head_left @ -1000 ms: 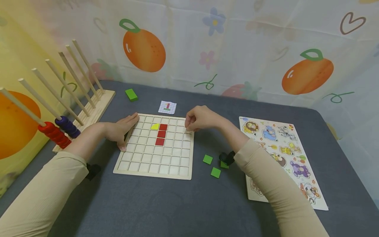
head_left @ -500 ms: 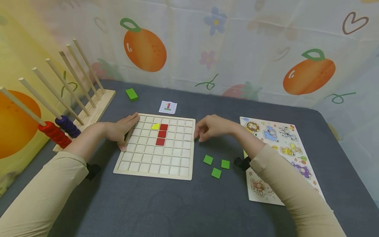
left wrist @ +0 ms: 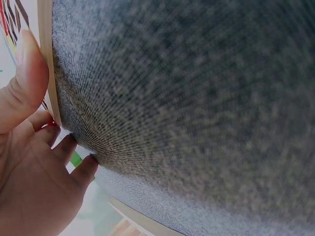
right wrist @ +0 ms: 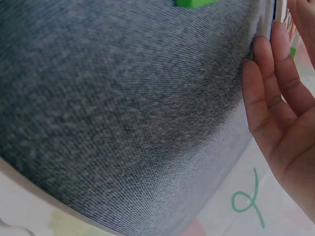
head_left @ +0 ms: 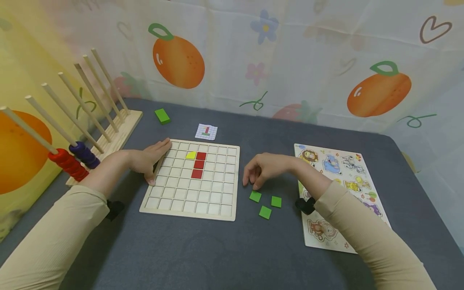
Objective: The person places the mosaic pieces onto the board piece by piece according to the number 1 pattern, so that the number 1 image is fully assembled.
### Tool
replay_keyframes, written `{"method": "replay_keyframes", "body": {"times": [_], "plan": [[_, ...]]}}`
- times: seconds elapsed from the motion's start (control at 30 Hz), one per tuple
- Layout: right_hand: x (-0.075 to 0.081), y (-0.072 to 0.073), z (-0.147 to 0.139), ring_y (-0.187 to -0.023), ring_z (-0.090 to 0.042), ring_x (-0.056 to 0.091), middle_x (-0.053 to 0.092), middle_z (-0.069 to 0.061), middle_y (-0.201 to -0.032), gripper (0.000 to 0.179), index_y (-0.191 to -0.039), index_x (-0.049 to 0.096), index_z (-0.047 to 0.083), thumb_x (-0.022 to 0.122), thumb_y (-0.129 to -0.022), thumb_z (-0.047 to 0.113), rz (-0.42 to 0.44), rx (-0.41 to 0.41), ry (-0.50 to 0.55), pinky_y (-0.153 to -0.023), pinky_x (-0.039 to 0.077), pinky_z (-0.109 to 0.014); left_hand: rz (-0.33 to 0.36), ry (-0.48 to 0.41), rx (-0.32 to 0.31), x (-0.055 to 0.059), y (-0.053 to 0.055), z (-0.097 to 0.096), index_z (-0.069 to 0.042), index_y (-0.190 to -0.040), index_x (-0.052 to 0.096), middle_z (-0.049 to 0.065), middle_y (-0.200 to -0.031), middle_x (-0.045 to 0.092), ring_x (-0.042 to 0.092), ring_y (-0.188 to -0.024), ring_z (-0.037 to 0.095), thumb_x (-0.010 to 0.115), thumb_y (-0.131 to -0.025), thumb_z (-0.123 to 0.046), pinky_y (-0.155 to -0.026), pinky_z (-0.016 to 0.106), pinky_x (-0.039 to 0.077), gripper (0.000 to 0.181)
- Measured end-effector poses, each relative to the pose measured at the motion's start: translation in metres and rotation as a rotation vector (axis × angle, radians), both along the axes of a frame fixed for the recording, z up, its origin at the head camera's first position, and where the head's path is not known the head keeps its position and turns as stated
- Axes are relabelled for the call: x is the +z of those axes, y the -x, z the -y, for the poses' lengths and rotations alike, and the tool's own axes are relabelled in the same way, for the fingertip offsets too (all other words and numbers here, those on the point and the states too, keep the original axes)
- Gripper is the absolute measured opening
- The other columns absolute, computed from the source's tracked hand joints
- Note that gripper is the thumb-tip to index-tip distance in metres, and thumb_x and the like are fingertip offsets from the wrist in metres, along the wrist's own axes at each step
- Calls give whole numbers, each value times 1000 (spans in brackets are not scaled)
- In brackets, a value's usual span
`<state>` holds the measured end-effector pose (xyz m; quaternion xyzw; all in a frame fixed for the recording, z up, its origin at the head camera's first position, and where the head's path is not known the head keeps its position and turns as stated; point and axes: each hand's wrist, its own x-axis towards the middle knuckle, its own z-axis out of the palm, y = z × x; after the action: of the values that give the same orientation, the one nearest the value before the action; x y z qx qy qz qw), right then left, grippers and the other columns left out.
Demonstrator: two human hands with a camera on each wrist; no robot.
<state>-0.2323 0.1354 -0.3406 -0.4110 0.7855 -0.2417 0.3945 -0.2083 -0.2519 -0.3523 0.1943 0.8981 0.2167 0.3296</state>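
Observation:
My left hand [head_left: 146, 159] rests on the left edge of a wooden grid board [head_left: 181, 205], its thumb and fingers spread along the rim. On the board lie one yellow tile [head_left: 191, 155] and a column of red tiles [head_left: 199, 164]. Off the board's right side, my right hand [head_left: 270, 167] hovers with loosely bent fingers and holds nothing visible. Its fingertips are just above the nearest of three green tiles [head_left: 265, 212]. In the right wrist view, a green tile [right wrist: 197, 2] shows at the top edge, apart from the fingers.
A small printed card [head_left: 206, 131] lies behind the board, with a green block [head_left: 162, 116] farther left. A peg stand [head_left: 125, 129] with red and blue rings stands at the left. An animal puzzle board [head_left: 315, 237] lies at the right, partly under the right forearm.
My right hand has moved from the grid board's right edge, rightward and toward me, to the green tiles. The left hand stays in place; the tiles on the board look the same.

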Motion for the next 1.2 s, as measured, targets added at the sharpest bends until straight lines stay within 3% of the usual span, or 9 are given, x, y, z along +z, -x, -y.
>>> {"method": "replay_keyframes", "body": {"times": [0.37,0.73,1.2], "plan": [[-3,-4,-3,-97,-19,53,61,-8,-106,30,-109,75,13,78,-80,6,33,57,-83,-85,47,-28,-3,26,-1,1,-1,-3,2,-156,-12,25,-162,-23,-17,-149,51,85,-65,-4,-118,69,1,133],[-13,-6,-7,-96,-18,44,54,-4,-105,35,-110,75,20,81,-77,9,8,70,-70,-90,41,-31,-2,11,4,2,-3,-3,3,-156,-11,24,-162,-24,-17,-149,51,85,-64,0,-118,68,1,133],[-17,-9,-9,-94,-20,39,51,-6,-101,33,-107,75,22,82,-77,11,-29,70,-44,-85,38,-32,1,6,2,3,-3,-3,2,-156,-12,24,-162,-24,-18,-149,50,84,-66,0,-118,69,1,132]]}}
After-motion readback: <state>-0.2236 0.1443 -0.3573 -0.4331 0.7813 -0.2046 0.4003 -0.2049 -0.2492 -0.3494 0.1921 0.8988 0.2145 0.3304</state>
